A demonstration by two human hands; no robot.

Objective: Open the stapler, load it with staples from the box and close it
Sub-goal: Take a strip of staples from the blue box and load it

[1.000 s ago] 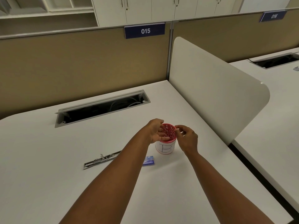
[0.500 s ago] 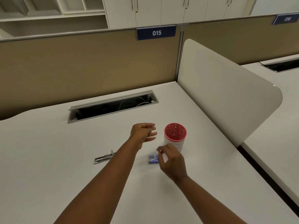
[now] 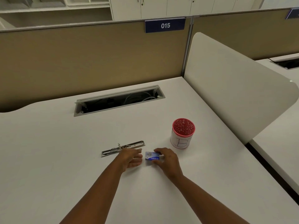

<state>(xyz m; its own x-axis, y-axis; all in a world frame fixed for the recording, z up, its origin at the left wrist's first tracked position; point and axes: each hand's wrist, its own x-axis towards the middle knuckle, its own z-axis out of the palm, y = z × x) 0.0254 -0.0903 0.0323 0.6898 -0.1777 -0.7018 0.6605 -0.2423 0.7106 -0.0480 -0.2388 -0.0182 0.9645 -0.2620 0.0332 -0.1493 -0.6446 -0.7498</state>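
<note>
A metal stapler [image 3: 123, 148] lies unfolded flat on the white desk [image 3: 48, 151], its two arms spread in a line. Just to its right sits a small blue staple box [image 3: 152, 156]. My right hand [image 3: 166, 160] is on the box, thumb and fingers pinching its right end. Between stapler and box my left hand [image 3: 131, 158] rests, fingers extended and apart, holding nothing, close to the box's left edge.
A white cup with a red rim [image 3: 182, 133], marked with a letter B, stands behind and right of the box. A cable slot [image 3: 119, 101] opens in the desk further back. A curved white divider panel [image 3: 234, 88] bounds the right side.
Both hands left the red-rimmed cup and came down toward me. The right hand reached the blue box and took hold of it; the left hand moved beside the stapler.
</note>
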